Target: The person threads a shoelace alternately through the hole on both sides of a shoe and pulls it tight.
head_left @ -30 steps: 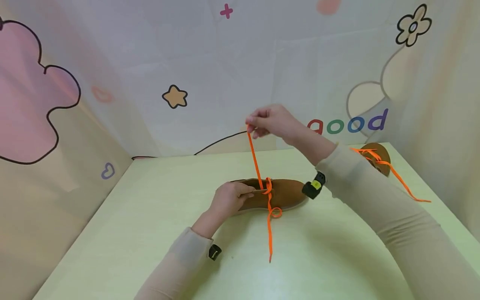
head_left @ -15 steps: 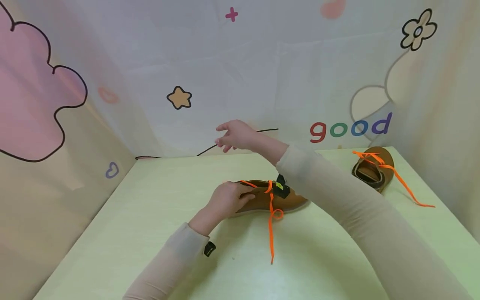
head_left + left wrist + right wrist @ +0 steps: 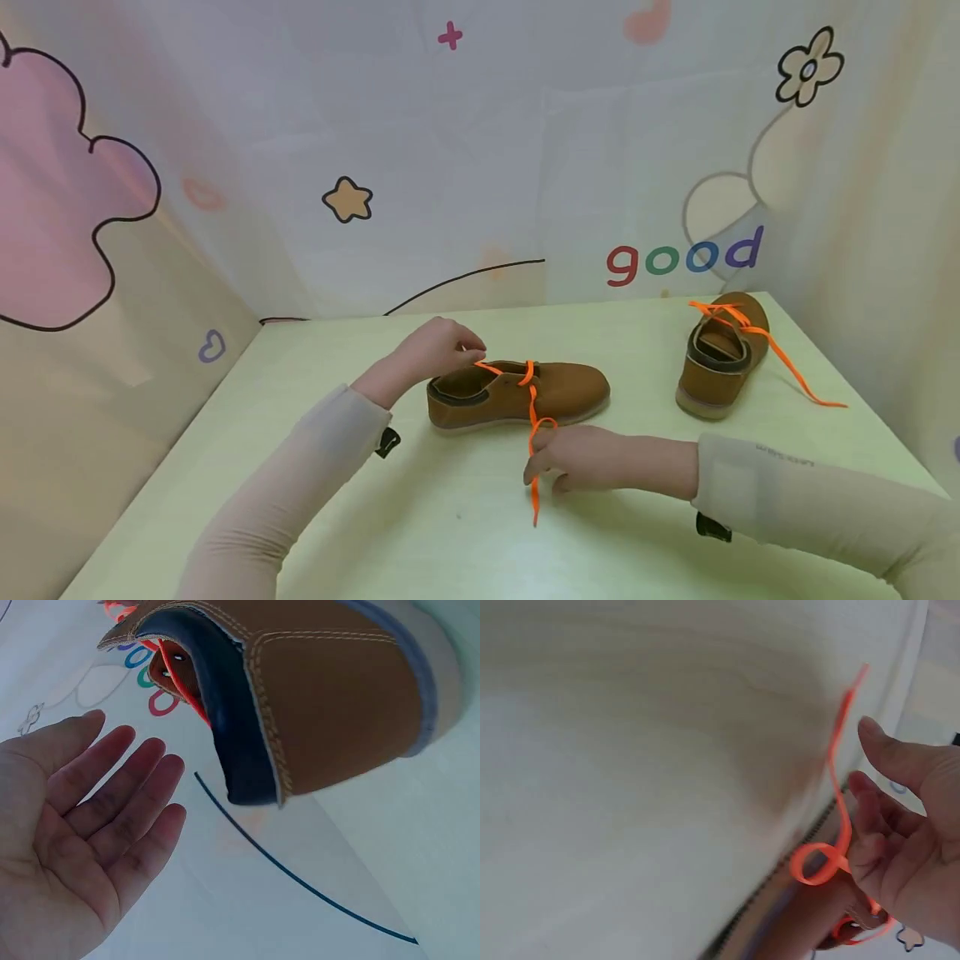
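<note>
A brown shoe [image 3: 577, 385] with an orange lace [image 3: 536, 507] sits mid-table, toe pointing right. Behind its opening is my left hand [image 3: 427, 357], close to the lace part that lies across the collar. In the left wrist view that hand [image 3: 82, 840] has its fingers loosely extended, with nothing in them, beside the shoe's heel [image 3: 337, 712]. On the near side, my right hand [image 3: 588, 458] overlaps the hanging lace end. Seen from the right wrist, its thumb and fingers [image 3: 874, 802] stand apart, right beside the looped lace [image 3: 844, 817].
At the back right of the table [image 3: 360, 533] stands a second brown shoe [image 3: 701, 385], its orange lace [image 3: 797, 375] trailing right. A printed curtain [image 3: 450, 125] closes off the back and sides.
My right hand let go of the raised lace, swept left, then came down to the near lace end. The lace dropped over the collar. My left hand released the shoe's side and moved behind its opening.
</note>
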The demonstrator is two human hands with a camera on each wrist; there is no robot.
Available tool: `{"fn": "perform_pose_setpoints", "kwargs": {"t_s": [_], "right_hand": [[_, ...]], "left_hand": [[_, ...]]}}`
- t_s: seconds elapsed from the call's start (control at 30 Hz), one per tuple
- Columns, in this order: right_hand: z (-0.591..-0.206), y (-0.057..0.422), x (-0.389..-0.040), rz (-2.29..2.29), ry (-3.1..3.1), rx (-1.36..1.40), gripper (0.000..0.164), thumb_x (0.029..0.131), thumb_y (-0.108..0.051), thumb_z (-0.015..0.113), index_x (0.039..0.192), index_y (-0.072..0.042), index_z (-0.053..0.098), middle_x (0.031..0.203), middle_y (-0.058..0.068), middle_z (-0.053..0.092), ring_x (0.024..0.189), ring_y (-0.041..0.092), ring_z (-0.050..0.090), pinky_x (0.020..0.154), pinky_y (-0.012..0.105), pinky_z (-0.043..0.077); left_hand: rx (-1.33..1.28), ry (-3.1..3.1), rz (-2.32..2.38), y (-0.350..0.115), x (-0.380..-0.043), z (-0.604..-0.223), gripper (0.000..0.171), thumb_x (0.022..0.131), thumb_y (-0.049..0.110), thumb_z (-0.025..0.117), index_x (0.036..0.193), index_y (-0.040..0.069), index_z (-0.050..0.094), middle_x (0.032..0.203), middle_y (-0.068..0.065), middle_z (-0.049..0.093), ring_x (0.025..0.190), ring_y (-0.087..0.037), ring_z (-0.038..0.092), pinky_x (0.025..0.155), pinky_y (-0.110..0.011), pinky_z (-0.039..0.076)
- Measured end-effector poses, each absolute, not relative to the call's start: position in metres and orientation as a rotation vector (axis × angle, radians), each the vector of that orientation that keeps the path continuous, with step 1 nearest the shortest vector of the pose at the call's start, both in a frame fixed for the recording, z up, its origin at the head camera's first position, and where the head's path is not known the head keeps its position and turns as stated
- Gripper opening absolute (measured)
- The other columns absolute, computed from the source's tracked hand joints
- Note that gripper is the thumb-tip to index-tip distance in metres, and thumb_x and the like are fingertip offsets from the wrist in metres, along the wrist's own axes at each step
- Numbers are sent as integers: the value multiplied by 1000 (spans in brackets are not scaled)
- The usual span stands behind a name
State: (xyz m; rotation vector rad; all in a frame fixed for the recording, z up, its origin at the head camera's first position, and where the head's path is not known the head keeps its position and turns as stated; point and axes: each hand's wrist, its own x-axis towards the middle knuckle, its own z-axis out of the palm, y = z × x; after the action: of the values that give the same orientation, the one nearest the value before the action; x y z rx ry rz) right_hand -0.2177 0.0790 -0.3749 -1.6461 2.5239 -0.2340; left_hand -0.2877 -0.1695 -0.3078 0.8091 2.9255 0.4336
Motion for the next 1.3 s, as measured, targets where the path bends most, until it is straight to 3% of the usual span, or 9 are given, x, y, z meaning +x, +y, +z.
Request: {"fn": "perform_pose_setpoints", "kwargs": {"t_s": [0.23, 0.37, 0.5, 0.63, 0.73, 0.9, 1.13, 1.3], "right_hand": [[-409, 80, -220, -218, 2580, -1909, 17, 80, -13, 85, 81, -24, 72, 83, -12, 56, 79, 2, 53, 64, 8, 39], [-413, 76, -218, -150, 2586, -2038, 18, 82, -14, 84, 87, -24, 69, 85, -12, 56, 84, 2, 57, 65, 8, 41], [-416, 74, -218, -177, 2543, -1971, 21, 85, -9, 79, 95, -24, 69, 86, -11, 57, 84, 1, 58, 62, 9, 39], [-415, 75, -214, -184, 2531, -1911, 15, 89, -13, 78, 86, -23, 66, 88, -12, 56, 86, 0, 58, 62, 8, 37], [-407, 77, -213, -342, 2499, -1753, 17, 94, -9, 71, 86, -19, 59, 88, -12, 61, 81, -2, 55, 66, 9, 39], [-374, 93, -231, -878, 2440, -1359, 6, 100, -3, 60, 97, -8, 59, 86, 4, 71, 72, 3, 58, 68, 18, 50], [-306, 114, -285, -1055, 2805, -994, 15, 99, -10, 65, 109, -1, 72, 77, 6, 69, 68, 14, 61, 63, 24, 48], [-287, 109, -325, -933, 2942, -873, 16, 99, -11, 67, 108, 1, 73, 85, 13, 73, 73, 19, 62, 67, 27, 47]], "left_hand": [[810, 2786, 304, -143, -311, -313, 29, 100, 22, 67, 124, 7, 75, 119, -9, 77, 107, -22, 71, 94, -35, 56], [820, 2749, 226, -138, -318, -315, 30, 98, 20, 69, 125, 6, 74, 120, -9, 77, 111, -24, 70, 99, -37, 55], [824, 2740, 186, -137, -323, -318, 28, 98, 17, 69, 123, 8, 75, 118, -9, 77, 109, -22, 71, 100, -35, 55], [848, 2762, 187, -136, -328, -322, 24, 101, 16, 64, 119, 8, 76, 117, -8, 77, 99, -18, 69, 95, -33, 55], [858, 2785, 212, -136, -332, -326, 23, 103, 14, 60, 116, 7, 78, 114, -8, 78, 89, -16, 63, 88, -30, 54], [848, 2818, 254, -139, -337, -331, 24, 103, 15, 59, 115, 8, 78, 114, -8, 78, 87, -15, 60, 89, -31, 53], [798, 2833, 274, -142, -339, -333, 24, 103, 16, 60, 117, 7, 78, 120, -9, 77, 90, -16, 62, 92, -33, 54], [839, 2824, 285, -139, -338, -332, 23, 103, 15, 61, 114, 6, 79, 116, -10, 78, 87, -15, 62, 90, -32, 54]]}}
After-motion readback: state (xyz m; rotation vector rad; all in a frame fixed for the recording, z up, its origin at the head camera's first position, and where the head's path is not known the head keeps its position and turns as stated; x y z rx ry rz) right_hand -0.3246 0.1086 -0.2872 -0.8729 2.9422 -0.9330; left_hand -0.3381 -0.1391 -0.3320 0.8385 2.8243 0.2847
